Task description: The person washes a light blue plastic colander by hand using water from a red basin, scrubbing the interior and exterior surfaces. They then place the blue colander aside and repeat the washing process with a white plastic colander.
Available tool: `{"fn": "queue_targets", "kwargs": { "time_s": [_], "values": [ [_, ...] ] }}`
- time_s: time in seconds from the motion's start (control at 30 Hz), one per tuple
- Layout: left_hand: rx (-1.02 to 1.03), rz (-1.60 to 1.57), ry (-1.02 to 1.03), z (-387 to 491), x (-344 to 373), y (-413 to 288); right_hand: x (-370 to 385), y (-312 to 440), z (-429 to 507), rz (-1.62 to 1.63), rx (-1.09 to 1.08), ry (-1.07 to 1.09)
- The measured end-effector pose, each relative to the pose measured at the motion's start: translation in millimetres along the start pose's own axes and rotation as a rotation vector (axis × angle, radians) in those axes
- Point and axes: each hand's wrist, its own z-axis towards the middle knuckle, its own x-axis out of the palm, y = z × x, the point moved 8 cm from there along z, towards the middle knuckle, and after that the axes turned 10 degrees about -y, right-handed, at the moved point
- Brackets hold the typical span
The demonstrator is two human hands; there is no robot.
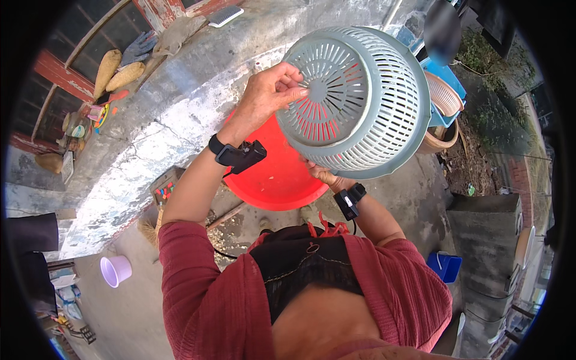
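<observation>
A grey-green slotted plastic basket [391, 103] is tilted so that its round base [318, 90] faces me. My left hand [279, 87] is at the base, thumb and curled fingertips against the slots near its centre. Whether a small bit is pinched between those fingers cannot be made out. From below, my right hand [321, 173] grips the basket's lower side, with part of its fingers hidden behind it. Under the basket stands a wide red plastic basin [270, 180], its visible inside showing only small specks.
A weathered concrete ledge [180, 90] curves along the left, bearing corn cobs [126, 76], a glove [137, 47] and a brush [225, 15]. A lilac bucket [116, 271] and a blue bucket [444, 266] stand on the floor. Stacked basins [443, 94] are at right.
</observation>
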Motion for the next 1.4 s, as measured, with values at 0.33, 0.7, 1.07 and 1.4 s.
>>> {"fn": "queue_targets", "kwargs": {
  "time_s": [0.33, 0.7, 1.07, 1.4],
  "values": [
    [0.005, -0.122, -0.141, 10.8, -15.8, -2.4, -1.2, -0.9, 1.7, 0.015, 0.010, 0.024],
    [0.055, 0.091, -0.132, 9.7, -23.7, -8.7, 2.3, -4.7, 3.4, -0.002, -0.012, 0.031],
    [0.358, 0.405, -0.150, 2.8, -17.0, -33.1, 7.7, -2.5, -2.0, -0.057, -0.075, -0.010],
    [0.233, 0.165, -0.116, 8.8, -41.8, -16.5, 5.7, -3.2, 2.8, -0.048, -0.029, -0.002]
  ]
}}
